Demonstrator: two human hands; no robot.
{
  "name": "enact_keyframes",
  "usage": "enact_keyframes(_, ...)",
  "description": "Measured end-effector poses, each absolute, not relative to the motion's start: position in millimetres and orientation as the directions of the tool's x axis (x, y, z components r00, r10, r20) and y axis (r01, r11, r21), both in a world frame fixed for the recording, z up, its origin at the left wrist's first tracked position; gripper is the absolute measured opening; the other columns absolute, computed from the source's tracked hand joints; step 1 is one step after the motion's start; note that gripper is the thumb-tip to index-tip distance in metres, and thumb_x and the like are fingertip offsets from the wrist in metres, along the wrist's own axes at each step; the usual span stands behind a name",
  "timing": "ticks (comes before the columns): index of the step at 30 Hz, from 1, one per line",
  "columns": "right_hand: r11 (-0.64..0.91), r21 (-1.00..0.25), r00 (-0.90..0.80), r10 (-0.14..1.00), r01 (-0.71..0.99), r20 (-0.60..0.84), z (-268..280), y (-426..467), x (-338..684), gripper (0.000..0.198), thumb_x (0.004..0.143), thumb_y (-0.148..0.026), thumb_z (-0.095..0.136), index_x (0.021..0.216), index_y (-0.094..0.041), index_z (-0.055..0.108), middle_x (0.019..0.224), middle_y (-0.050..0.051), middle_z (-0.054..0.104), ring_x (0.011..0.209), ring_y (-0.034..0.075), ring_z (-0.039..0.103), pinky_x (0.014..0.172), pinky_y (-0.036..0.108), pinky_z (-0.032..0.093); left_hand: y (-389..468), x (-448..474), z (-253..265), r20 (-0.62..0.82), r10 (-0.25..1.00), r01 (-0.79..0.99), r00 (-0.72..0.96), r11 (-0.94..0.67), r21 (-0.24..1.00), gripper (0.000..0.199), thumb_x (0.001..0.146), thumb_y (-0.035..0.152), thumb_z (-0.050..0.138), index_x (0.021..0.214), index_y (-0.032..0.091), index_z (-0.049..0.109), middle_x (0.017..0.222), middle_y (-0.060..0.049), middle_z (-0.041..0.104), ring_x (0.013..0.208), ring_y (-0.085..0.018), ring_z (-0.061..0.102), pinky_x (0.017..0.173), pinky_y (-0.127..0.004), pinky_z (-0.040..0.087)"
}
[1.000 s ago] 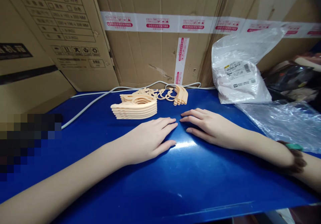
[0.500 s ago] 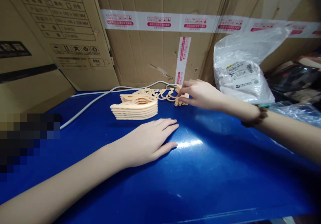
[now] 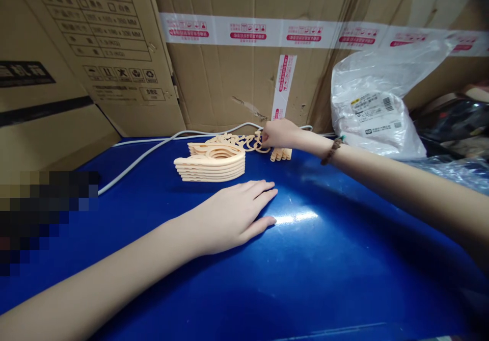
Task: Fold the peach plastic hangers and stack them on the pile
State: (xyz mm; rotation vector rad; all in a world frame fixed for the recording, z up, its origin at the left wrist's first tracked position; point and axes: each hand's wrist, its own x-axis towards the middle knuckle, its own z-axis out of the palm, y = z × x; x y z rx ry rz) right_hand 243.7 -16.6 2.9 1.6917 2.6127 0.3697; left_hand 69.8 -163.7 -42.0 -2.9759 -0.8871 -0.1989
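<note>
Possibly the tangle is the main hazard: the hooks (image 3: 228,138) lie in a loose line near the back edge of the table (image 3: 305,280), overlapping, so lifting one could drag its neighbours along. The right hand (image 3: 280,133) is at the right end of that line, fingers curled in; its fingertips are hidden, so I cannot tell whether it has hold of a hook. Its wrist and palm are above the bunch (image 3: 281,154), which a low pull back toward the front edge could scatter. The cable (image 3: 133,168) runs along the back edge, close behind the hooks, and might get snagged with them. The left hand (image 3: 239,213) rests palm down on the table, fingers straight and a little spread, holding nothing. Just beyond it, left of the bunch, is the stack (image 3: 210,170) of curved arms; a careless push from its knuckles might slide the layers askew.
</note>
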Motion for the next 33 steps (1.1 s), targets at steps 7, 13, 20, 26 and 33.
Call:
enact_keyframes(7, 0.451, 0.093, -0.46, 0.86, 0.888, 0.222, 28, -44, 259, 0.025, 0.083, -0.031, 0.061, 0.092, -0.014, 0.077, 0.086, 0.01, 0.074, 0.078, 0.021, 0.066, 0.063, 0.028, 0.041, -165, 70, -41, 0.131, 0.548, 0.549, 0.826, -0.835, 0.03, 0.053, 0.102, 0.043, 0.035, 0.141, 0.009, 0.046, 0.148, -0.014, 0.047, 0.135, -0.027, 0.046, 0.112, -0.041, 0.038)
enact_keyframes(13, 0.601, -0.022, -0.584, 0.784, 0.799, 0.209, 15, -100, 298, 0.019, 0.082, -0.034, 0.064, 0.077, -0.019, 0.074, 0.075, 0.004, 0.07, 0.064, 0.017, 0.06, 0.059, 0.029, 0.04, -167, 72, -42, 0.124, 0.56, 0.56, 0.819, -0.828, 0.041, 0.054, 0.103, 0.043, 0.034, 0.142, 0.009, 0.046, 0.149, -0.014, 0.046, 0.136, -0.027, 0.044, 0.113, -0.042, 0.037)
enact_keyframes(20, 0.63, -0.254, -0.639, 0.767, 0.734, 0.058, -14, -153, 323, 0.016, 0.086, -0.034, 0.062, 0.081, -0.022, 0.073, 0.081, 0.001, 0.07, 0.071, 0.016, 0.06, 0.066, 0.029, 0.041, -171, 75, -42, 0.107, 0.688, 0.676, 0.718, -0.726, 0.126, 0.074, 0.1, 0.049, 0.039, 0.154, 0.006, 0.014, 0.156, -0.02, 0.032, 0.139, -0.029, 0.04, 0.111, -0.043, 0.039)
enact_keyframes(26, 0.697, -0.239, -0.689, 0.713, 0.675, 0.132, -19, -171, 315, 0.013, 0.088, -0.028, 0.063, 0.08, -0.02, 0.069, 0.081, 0.001, 0.067, 0.076, 0.016, 0.058, 0.073, 0.029, 0.04, -169, 73, -43, 0.135, 0.611, 0.607, 0.78, -0.791, 0.075, 0.059, 0.102, 0.047, 0.034, 0.154, 0.021, 0.024, 0.159, -0.01, 0.031, 0.141, -0.027, 0.037, 0.112, -0.044, 0.037)
enact_keyframes(33, 0.759, -0.048, -0.738, 0.644, 0.649, 0.201, -21, -180, 307, 0.019, 0.092, -0.029, 0.058, 0.079, -0.019, 0.067, 0.079, 0.003, 0.065, 0.071, 0.016, 0.056, 0.074, 0.034, 0.036, -167, 72, -45, 0.155, 0.58, 0.581, 0.8, -0.813, 0.046, 0.057, 0.102, 0.048, 0.031, 0.149, 0.015, 0.035, 0.155, -0.012, 0.037, 0.139, -0.028, 0.04, 0.113, -0.044, 0.036)
